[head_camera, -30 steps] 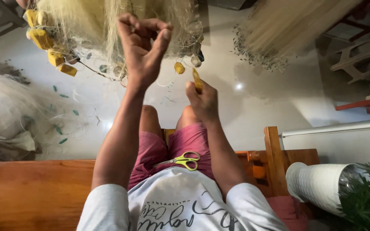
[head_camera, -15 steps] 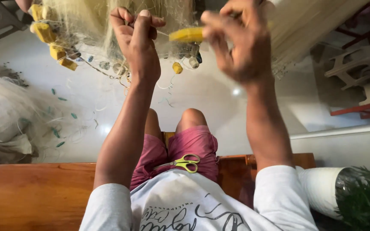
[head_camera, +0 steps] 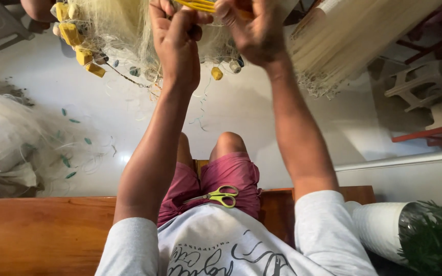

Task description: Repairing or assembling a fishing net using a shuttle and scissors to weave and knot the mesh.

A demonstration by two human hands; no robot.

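Note:
Both arms are raised toward a pale fishing net [head_camera: 124, 25] hanging in front of me. My left hand [head_camera: 177, 43] is closed around a pinch of the net's mesh. My right hand [head_camera: 254, 30] sits close beside it and grips a yellow netting needle [head_camera: 195, 5] at the top edge of the view. Yellow floats [head_camera: 78, 41] are strung along the net's edge on the left. Scissors with yellow-green handles [head_camera: 216, 196] lie on my lap, on the maroon shorts.
I sit on a wooden bench [head_camera: 37, 230]. A heap of white net [head_camera: 6, 138] lies on the pale floor to the left. More net [head_camera: 344, 41] hangs at the upper right. White plastic chairs [head_camera: 420, 87] stand on the right, with a white planter [head_camera: 384, 225] nearby.
My right hand rose from below the net up beside my left hand, carrying the yellow needle. Both hands now sit closer together at the net.

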